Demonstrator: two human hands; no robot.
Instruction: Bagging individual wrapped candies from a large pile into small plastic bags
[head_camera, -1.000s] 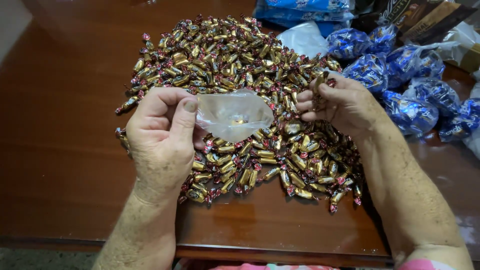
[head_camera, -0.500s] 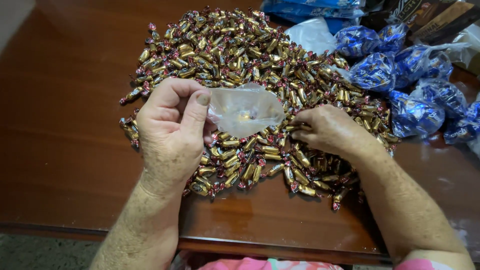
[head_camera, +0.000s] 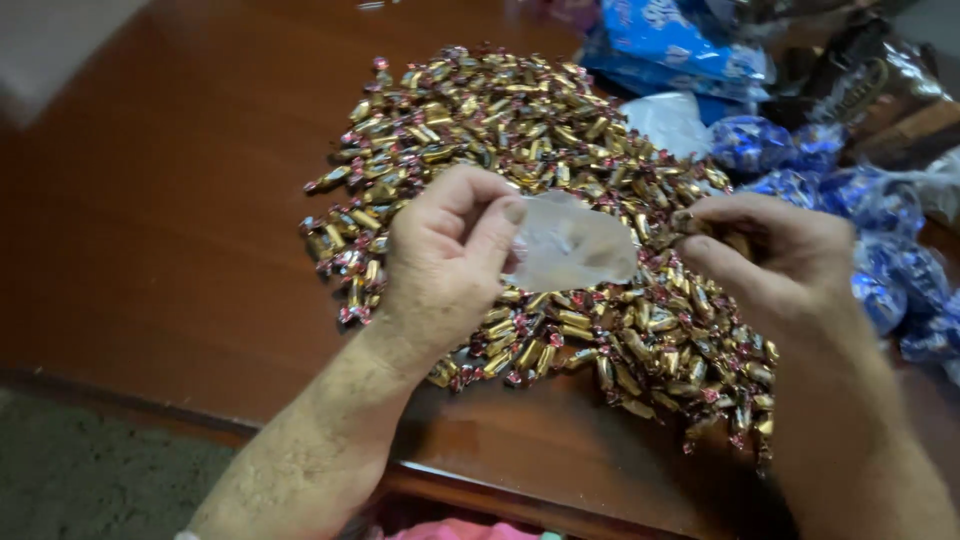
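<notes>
Looking down at my two hands over a big heap of gold-wrapped candies (head_camera: 520, 130) spread across a dark reddish wooden table (head_camera: 180, 220). My left hand (head_camera: 445, 265) is pinching a small clear plastic bag (head_camera: 570, 245) at its left edge, thumb and forefinger pressed together on the film, so that grip is definitely closed on the bag. The bag hangs just above the middle of the heap, between both hands, and looks limp; I can't make out anything inside it.

My right hand (head_camera: 770, 260) sits just to the right of the bag, fingers curled in around a few candies (head_camera: 700, 222) at the fingertips. The fingers look closed on them, gold wrappers poking out near the thumb, though how many are in there I can't tell.

Off to the upper right there's a cluster of round blue-wrapped candies (head_camera: 860, 210), a blue packet (head_camera: 680, 35) behind the heap, a crumpled clear wrapper (head_camera: 670, 120) and some dark brown packets (head_camera: 880, 90) at the edge. A bit of pink cloth (head_camera: 460, 530) shows at the bottom, below the table edge.
</notes>
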